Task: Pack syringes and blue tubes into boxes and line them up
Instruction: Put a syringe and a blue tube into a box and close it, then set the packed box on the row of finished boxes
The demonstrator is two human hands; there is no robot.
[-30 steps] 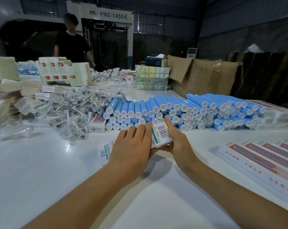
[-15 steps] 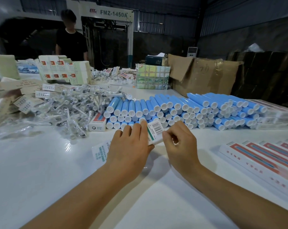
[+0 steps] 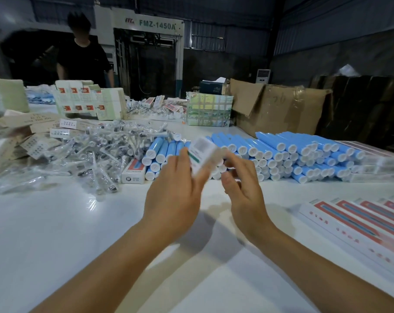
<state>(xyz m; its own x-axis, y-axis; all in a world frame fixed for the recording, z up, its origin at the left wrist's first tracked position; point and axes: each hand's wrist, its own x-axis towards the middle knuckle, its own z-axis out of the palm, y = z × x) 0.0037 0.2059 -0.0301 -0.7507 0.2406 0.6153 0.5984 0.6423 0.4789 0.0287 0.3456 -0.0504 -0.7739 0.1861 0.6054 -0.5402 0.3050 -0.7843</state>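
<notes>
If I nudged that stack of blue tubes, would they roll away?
Probably. The blue tubes are round and piled loose on the smooth white table, so top ones would likely tumble forward. They look stiff, not floppy, and the flat white caps suggest they could stand upright.

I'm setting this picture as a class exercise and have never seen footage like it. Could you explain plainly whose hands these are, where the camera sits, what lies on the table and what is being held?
The camera is worn on a person's head, looking forward and down, so the two bare arms are the wearer's own. The left hand holds a small white box, blurred by motion; the right hand is beside it with fingers curled, though contact is unclear. On the white table lie stacked blue tubes, a heap of wrapped syringes and a row of packed boxes. Another person stands behind.
</notes>
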